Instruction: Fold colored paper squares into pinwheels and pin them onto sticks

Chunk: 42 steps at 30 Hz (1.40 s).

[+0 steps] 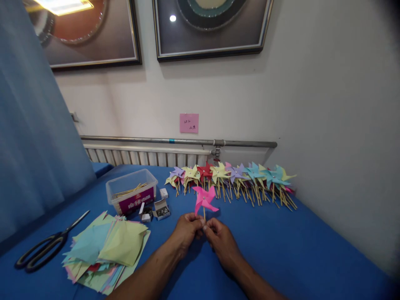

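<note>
A bright pink paper pinwheel [204, 199] stands upright in front of me, with a metal pin at its centre and a thin wooden stick [204, 213] below. My left hand [188, 228] is closed on the stick from the left. From the right, my right hand [220, 235] pinches the same stick, its fingertips close to those of the left. The stick's lower end is hidden by my fingers. Behind the pinwheel lies a long row of finished pinwheels [236, 173] in purple, yellow, red and blue, their sticks pointing towards me.
On the blue-covered table [281, 258], at left, are a stack of coloured paper [121, 243], black-handled scissors [53, 246] and a clear plastic tub [131, 191] with wooden sticks. Small boxes of metal pins [161, 210] sit beside the tub. A radiator [150, 156] and wall stand behind.
</note>
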Tool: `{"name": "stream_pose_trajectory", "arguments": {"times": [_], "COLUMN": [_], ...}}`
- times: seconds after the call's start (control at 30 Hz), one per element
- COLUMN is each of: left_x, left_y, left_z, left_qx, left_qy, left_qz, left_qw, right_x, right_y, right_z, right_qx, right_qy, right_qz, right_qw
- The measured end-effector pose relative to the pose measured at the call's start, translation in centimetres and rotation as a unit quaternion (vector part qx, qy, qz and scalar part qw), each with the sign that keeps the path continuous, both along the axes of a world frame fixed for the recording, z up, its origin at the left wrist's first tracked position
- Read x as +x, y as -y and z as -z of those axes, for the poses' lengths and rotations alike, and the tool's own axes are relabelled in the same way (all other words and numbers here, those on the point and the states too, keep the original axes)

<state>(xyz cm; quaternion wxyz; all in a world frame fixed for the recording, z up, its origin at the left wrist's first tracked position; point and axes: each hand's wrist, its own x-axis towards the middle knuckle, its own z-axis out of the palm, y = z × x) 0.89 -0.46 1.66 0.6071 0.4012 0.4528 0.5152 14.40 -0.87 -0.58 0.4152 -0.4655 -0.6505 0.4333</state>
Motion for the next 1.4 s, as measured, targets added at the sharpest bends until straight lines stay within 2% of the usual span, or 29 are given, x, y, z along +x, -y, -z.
{"name": "stream_pose_trajectory", "arguments": {"times": [0.27,0.83,1.13,1.4], "left_x": [-0.04,0.09,0.08,0.27], "left_y": [0.04,0.07,-0.03,-0.38], "left_z": [-0.1,-0.23,0.08,0.33], "left_qx": [-0.001,-0.003,0.003,0.006], "left_qy": [-0.011,0.007,0.001,-0.016], "left_qz": [0.002,0.004,-0.023,-0.025], "left_qw": [1.0,1.0,1.0,1.0], "right_x": [-0.11,-0.19,-0.37,-0.34], "right_y": [0.06,0.06,0.34,0.29], "right_z": [-0.09,-0.33,-0.85,-0.83], "right_qx": [-0.012,0.012,0.0,0.009], "right_qy": [-0.009,0.008,-0.004,0.006], "right_qz": [0.005,0.012,0.005,0.033], "right_qw": [1.0,1.0,1.0,0.999]}}
